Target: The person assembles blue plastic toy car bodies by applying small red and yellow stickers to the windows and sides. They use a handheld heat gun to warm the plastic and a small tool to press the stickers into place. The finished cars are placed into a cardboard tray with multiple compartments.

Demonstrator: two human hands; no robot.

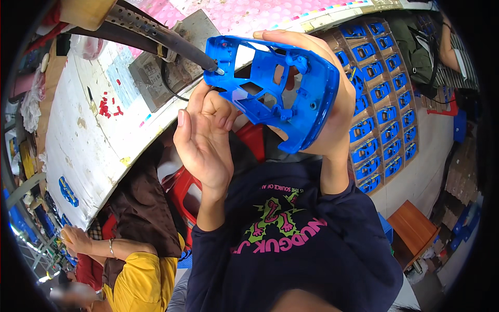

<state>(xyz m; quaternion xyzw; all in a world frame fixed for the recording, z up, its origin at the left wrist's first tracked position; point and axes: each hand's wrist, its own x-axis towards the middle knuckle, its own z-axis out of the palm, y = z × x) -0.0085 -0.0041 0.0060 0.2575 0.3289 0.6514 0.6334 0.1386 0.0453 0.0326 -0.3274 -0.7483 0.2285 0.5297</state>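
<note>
A blue plastic toy car body with window cutouts is held up, hollow side showing. My right hand is closed around its far and right sides, with the fingers partly hidden behind it. Palm up, my left hand has its thumb apart. Its index finger reaches up to the shell's left corner with the tip hidden; the other fingers are loosely curled. A dark, rod-shaped tool comes down from the upper left, its metal tip at the inside of the shell's left end.
Small red parts lie on the white worktable, near a grey metal plate. Another blue piece rests at its left end. At right, cardboard bears rows of blue shells. A co-worker in yellow sits lower left.
</note>
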